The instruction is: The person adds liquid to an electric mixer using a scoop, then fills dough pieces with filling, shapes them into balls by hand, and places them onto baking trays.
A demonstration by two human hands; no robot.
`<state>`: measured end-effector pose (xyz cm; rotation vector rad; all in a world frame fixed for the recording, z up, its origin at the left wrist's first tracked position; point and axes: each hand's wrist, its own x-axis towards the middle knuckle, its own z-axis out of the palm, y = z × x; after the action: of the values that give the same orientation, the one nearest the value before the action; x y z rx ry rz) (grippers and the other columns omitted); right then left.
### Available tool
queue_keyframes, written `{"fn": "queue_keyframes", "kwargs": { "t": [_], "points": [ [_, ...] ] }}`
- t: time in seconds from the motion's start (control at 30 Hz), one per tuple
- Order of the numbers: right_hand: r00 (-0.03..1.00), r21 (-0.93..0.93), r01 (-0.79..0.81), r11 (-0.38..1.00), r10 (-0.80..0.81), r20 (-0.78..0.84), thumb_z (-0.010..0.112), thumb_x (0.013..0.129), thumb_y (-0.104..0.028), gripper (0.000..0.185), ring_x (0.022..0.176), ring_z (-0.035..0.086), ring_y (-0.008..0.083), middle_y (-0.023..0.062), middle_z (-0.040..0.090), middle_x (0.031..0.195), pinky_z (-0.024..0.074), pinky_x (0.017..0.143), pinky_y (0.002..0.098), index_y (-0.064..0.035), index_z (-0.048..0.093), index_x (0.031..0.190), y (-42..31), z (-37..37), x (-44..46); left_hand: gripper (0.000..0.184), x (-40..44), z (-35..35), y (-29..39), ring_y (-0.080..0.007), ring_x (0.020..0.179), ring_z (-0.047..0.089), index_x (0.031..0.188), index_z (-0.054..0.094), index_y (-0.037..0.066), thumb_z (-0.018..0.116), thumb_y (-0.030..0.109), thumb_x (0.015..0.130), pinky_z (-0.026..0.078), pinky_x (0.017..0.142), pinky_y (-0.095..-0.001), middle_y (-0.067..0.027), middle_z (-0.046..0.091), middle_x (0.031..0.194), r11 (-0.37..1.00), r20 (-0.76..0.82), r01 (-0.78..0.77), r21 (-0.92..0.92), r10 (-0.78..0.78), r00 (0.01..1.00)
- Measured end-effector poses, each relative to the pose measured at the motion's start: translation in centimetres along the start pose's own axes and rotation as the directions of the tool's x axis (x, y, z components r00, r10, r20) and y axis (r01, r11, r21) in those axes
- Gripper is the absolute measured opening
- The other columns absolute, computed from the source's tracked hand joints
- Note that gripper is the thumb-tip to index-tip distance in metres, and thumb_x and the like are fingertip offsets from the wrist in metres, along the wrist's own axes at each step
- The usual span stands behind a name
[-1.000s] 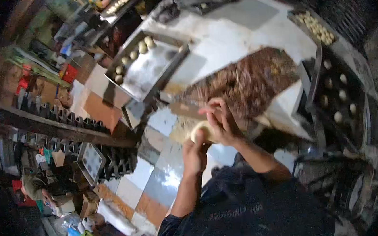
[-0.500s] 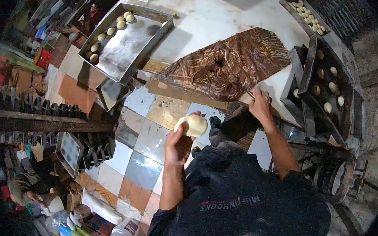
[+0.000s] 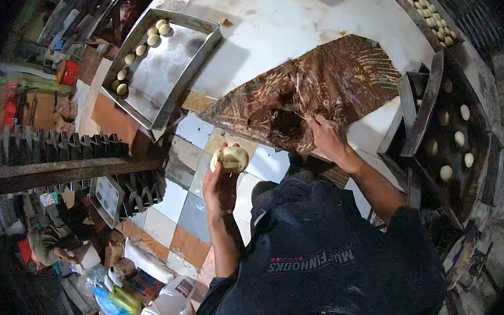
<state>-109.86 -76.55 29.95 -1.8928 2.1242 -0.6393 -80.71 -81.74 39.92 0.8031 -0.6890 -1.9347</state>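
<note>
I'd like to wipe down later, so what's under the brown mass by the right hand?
White tabletop shows along the far edge of the brown mass. What lies directly beneath is covered, and the right hand hides part of its near side.

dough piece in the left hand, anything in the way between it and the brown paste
Nothing visible; open space lies between the dough piece and the brown paste, with the right hand off to one side.
</note>
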Motion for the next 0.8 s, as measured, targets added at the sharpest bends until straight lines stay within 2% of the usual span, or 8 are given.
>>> {"fn": "queue_keyframes", "kwargs": {
  "t": [0.23,0.37,0.5,0.57,0.6,0.7,0.73,0.8],
  "points": [
    [0.973,0.198,0.024,0.980,-0.069,0.221,0.050,0.082,-0.003,0.025,0.079,0.062,0.0377,0.0225,0.059,0.074,0.0479,0.068,0.0471,-0.0021,0.062,0.104,0.6,-3.0,2.4,0.050,0.7,0.6,-1.8,-0.0303,0.121,0.049,0.131,0.040,-0.009,0.046,0.025,0.093,0.039,0.102,-0.0386,-0.0240,0.048,0.131,1.000,-0.098,-0.012,-0.010,0.011,0.995],
    [0.993,0.335,0.080,0.939,-0.104,0.054,0.052,0.080,-0.006,0.020,0.073,0.063,0.0377,0.0247,0.058,0.074,0.0489,0.066,0.0477,-0.0018,0.065,0.095,0.4,-1.7,2.4,0.049,1.7,0.3,-2.9,-0.0307,0.121,0.049,0.130,0.041,-0.007,0.046,0.024,0.093,0.041,0.102,-0.0385,-0.0233,0.048,0.131,0.997,-0.133,0.017,-0.080,-0.028,0.991],
    [0.987,0.095,0.084,0.992,-0.070,-0.143,0.051,0.080,-0.003,0.018,0.074,0.064,0.0361,0.0195,0.063,0.076,0.0498,0.066,0.0456,-0.0005,0.066,0.089,0.6,0.9,1.5,0.050,2.0,1.5,-2.9,-0.0284,0.115,0.054,0.133,0.039,-0.008,0.051,0.018,0.091,0.041,0.102,-0.0375,-0.0216,0.053,0.126,0.998,-0.131,0.020,-0.061,-0.028,0.991],
    [0.945,0.355,-0.132,0.926,0.010,0.326,0.053,0.082,-0.005,0.016,0.075,0.065,0.0352,0.0172,0.066,0.079,0.0505,0.066,0.0427,0.0013,0.066,0.088,-0.7,-4.0,2.6,0.044,2.5,1.8,-3.7,-0.0278,0.112,0.056,0.128,0.044,-0.008,0.052,0.017,0.092,0.044,0.099,-0.0372,-0.0207,0.055,0.122,1.000,-0.188,-0.011,-0.002,0.010,0.982],
    [0.930,0.508,-0.157,0.847,-0.046,0.365,0.056,0.084,-0.010,0.017,0.072,0.066,0.0325,0.0161,0.067,0.078,0.0509,0.067,0.0383,0.0025,0.067,0.089,0.1,-3.9,2.4,0.039,2.5,1.5,-4.2,-0.0272,0.109,0.058,0.122,0.049,-0.007,0.053,0.017,0.092,0.046,0.097,-0.0369,-0.0198,0.057,0.119,0.998,-0.243,-0.035,0.059,0.049,0.969],
    [0.964,0.685,-0.214,0.696,0.035,0.265,0.059,0.085,-0.014,0.019,0.073,0.066,0.0284,0.0151,0.067,0.080,0.0507,0.067,0.0332,0.0014,0.067,0.092,-0.2,-3.7,0.8,0.023,4.5,-0.6,-7.4,-0.0252,0.097,0.061,0.097,0.060,-0.003,0.055,0.019,0.093,0.049,0.091,-0.0372,-0.0165,0.062,0.104,0.996,-0.340,0.054,0.069,-0.027,0.940],
    [0.995,0.745,-0.054,0.665,-0.025,0.094,0.060,0.085,-0.013,0.018,0.070,0.063,0.0254,0.0141,0.065,0.079,0.0493,0.064,0.0322,0.0006,0.067,0.094,-0.8,-3.6,0.2,0.027,4.6,2.2,-6.4,-0.0248,0.095,0.060,0.104,0.059,-0.003,0.053,0.021,0.093,0.049,0.091,-0.0364,-0.0157,0.062,0.105,0.983,-0.404,0.171,-0.072,-0.185,0.896],
    [0.998,0.640,0.042,0.768,-0.067,0.015,0.060,0.084,-0.010,0.017,0.069,0.062,0.0255,0.0140,0.063,0.078,0.0481,0.062,0.0333,-0.0001,0.067,0.095,-2.3,-5.3,-0.6,0.032,5.0,4.5,-7.0,-0.0244,0.096,0.059,0.112,0.057,0.002,0.051,0.027,0.094,0.049,0.088,-0.0349,-0.0125,0.061,0.107,0.956,-0.225,0.256,-0.146,-0.284,0.932]
  ]
}}
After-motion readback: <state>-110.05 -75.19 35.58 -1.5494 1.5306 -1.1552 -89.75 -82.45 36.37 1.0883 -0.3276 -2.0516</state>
